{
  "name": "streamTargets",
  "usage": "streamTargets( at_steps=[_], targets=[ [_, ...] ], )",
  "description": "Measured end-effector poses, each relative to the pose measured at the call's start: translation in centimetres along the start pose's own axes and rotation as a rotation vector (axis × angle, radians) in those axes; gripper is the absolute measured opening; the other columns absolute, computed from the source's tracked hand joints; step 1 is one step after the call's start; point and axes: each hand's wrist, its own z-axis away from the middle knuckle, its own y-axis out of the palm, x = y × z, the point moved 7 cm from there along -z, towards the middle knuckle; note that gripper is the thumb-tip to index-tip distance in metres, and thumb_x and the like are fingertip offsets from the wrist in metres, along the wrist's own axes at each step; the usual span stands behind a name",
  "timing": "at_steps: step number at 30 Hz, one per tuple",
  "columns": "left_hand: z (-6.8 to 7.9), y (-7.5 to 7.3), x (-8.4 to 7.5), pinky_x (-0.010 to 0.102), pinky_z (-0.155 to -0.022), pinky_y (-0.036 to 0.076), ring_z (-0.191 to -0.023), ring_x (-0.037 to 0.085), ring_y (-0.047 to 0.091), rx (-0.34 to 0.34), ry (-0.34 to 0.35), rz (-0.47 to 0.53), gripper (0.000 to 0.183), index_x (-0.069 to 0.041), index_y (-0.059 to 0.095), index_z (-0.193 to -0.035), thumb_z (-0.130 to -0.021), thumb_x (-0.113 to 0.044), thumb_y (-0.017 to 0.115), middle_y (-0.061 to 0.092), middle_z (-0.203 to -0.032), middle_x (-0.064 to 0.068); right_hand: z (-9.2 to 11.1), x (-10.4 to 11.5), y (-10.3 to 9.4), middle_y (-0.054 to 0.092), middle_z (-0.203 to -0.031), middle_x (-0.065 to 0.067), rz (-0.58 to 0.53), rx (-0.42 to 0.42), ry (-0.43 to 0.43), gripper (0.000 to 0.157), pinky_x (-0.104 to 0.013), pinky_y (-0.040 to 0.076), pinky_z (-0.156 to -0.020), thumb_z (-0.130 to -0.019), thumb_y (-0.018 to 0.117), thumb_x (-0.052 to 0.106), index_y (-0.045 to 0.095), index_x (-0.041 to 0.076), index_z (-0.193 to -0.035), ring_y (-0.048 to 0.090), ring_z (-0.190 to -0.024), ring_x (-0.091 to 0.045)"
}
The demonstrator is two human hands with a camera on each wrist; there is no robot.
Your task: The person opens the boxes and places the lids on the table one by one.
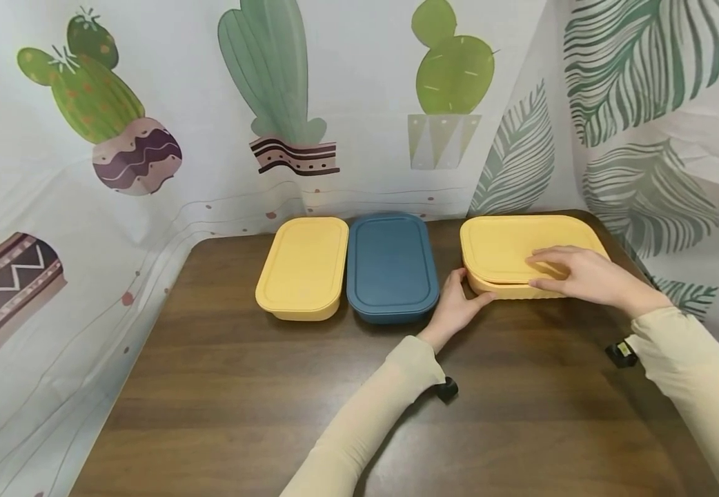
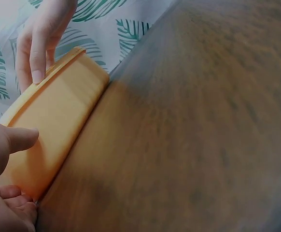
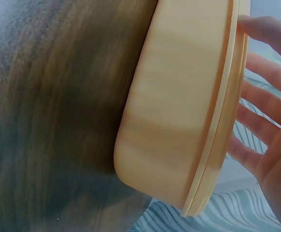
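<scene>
Head view: the left hand (image 1: 457, 304) grips the near-left corner of the rightmost yellow box (image 1: 517, 293) on the desk's (image 1: 260, 414) far right; the right hand (image 1: 589, 276) has fingers spread over the lid (image 1: 499, 245), thumb at its near edge. A gap there suggests poor seating, so uneven pressure could skew the lid. Marks on the right sleeve (image 1: 688, 366) are too small to read.
</scene>
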Motion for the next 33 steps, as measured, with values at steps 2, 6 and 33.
streamTargets(
  at_steps=[2,6,33],
  targets=[
    [0.1,0.0,0.0,0.025,-0.107,0.039,-0.132,0.014,0.047,-0.001,0.004,0.0,0.072,-0.005,0.047,-0.141,-0.087,-0.038,0.08,0.052,-0.14,0.009,0.0,0.1,0.0,0.06,-0.136,-0.021,0.007,-0.001,-0.009,0.047,-0.059,0.037,-0.104,-0.09,0.076,0.033,0.069,0.005,-0.127,0.051,-0.128,-0.044],
    [0.2,-0.1,-0.1,0.026,-0.107,0.039,-0.133,0.014,0.046,0.001,0.006,0.004,0.073,-0.005,0.046,-0.142,-0.087,-0.039,0.08,0.051,-0.141,0.009,-0.2,0.2,0.0,0.059,-0.136,-0.023,0.018,0.003,-0.026,0.045,-0.06,0.037,-0.103,-0.092,0.075,0.032,0.069,0.004,-0.126,0.05,-0.128,-0.046],
    [0.4,0.1,-0.5,0.027,-0.108,0.038,-0.134,0.015,0.046,0.002,0.017,0.009,0.072,-0.005,0.045,-0.142,-0.088,-0.038,0.079,0.051,-0.142,0.009,-1.9,-0.8,0.7,0.064,-0.123,-0.021,0.191,-0.133,-0.181,0.052,-0.058,0.048,-0.089,-0.076,0.088,0.021,0.069,0.0,-0.12,0.061,-0.113,-0.043]
  ],
)
